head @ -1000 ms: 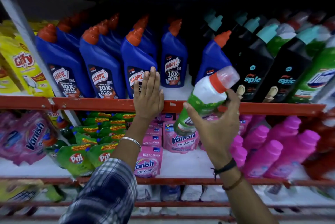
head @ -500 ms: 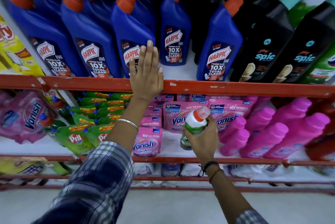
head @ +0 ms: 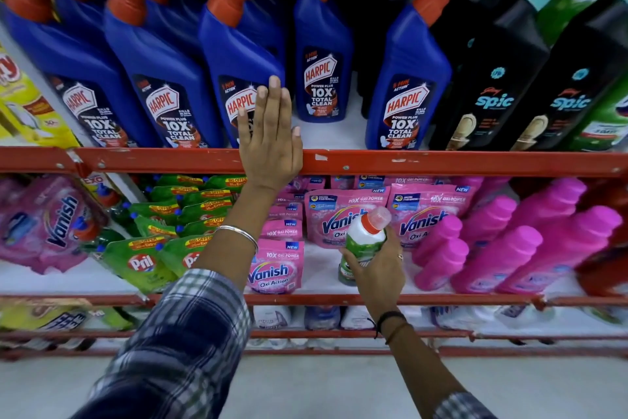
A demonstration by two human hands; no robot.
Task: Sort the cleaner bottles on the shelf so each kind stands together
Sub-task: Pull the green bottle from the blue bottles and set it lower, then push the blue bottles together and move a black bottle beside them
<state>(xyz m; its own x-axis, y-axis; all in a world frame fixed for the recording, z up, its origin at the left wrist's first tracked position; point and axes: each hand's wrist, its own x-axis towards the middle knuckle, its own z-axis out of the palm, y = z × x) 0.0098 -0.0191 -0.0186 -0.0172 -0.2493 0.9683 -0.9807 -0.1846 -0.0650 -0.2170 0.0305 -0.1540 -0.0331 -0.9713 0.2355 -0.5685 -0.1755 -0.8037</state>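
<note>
My right hand (head: 377, 269) grips a small green and white bottle (head: 365, 238) with a red neck and a clear cap, down at the lower shelf in front of pink Vanish pouches (head: 343, 215). My left hand (head: 270, 136) lies flat with fingers apart on the red rail of the upper shelf (head: 441, 162), against a blue Harpic bottle (head: 238, 55). Several blue Harpic bottles (head: 159, 79) with orange caps stand along the upper shelf. Right of them stand black Spic bottles (head: 489, 79) with teal caps, and one more Harpic bottle (head: 406, 85) is beside them.
A green bottle (head: 608, 123) shows at the upper shelf's far right. The lower shelf holds green Pril pouches (head: 139, 262), a large Vanish pouch (head: 51, 225) and pink bottles (head: 503, 248). Yellow packs (head: 23, 106) sit at the far left. More goods lie on the shelf below.
My right hand has carried the green and white bottle down from in front of the upper shelf to the lower shelf. My left hand stayed on the upper rail.
</note>
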